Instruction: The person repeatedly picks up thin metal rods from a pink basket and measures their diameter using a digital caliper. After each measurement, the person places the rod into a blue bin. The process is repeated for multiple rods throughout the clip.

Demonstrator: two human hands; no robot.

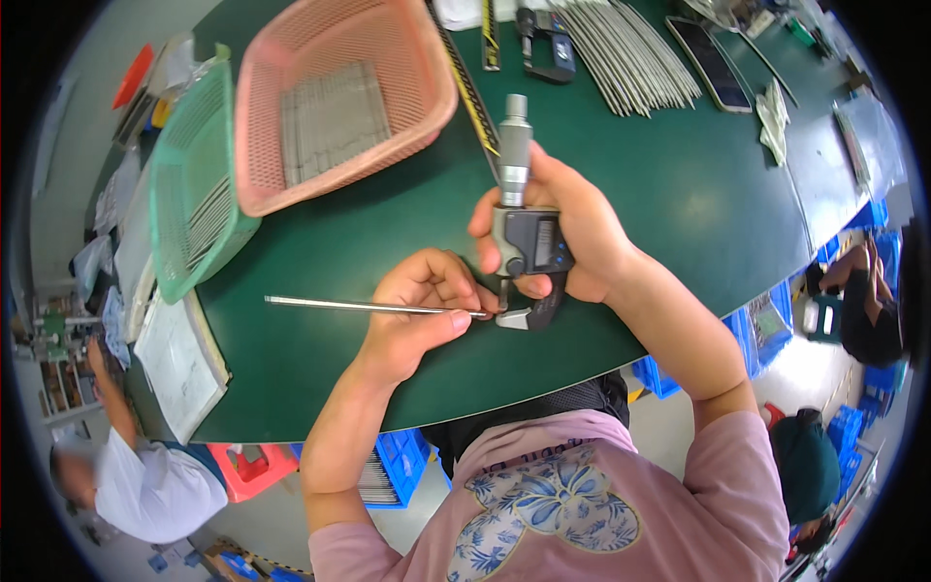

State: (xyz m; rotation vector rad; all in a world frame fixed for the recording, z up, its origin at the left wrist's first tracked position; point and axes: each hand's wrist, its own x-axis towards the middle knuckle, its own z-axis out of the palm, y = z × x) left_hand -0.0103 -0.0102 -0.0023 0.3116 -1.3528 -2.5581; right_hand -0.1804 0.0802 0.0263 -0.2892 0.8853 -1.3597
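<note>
A digital micrometer (529,238) is gripped in my right hand (582,223), its thimble pointing away from me and its frame toward me. My left hand (417,306) pinches a thin metal rod (330,305) between thumb and fingers. Most of the rod sticks out to the left over the table, while its right end reaches the gap of the micrometer. Whether the jaws touch the rod, I cannot tell. Both hands are above the green table (320,378), near its front edge.
A pink basket (257,175) and a green basket (165,233) hold metal rods at the left. Farther back lie a second micrometer (553,53), a row of rods (630,58), a phone (713,63) and a yellow-black strip (465,87). A co-worker (145,475) sits at the left.
</note>
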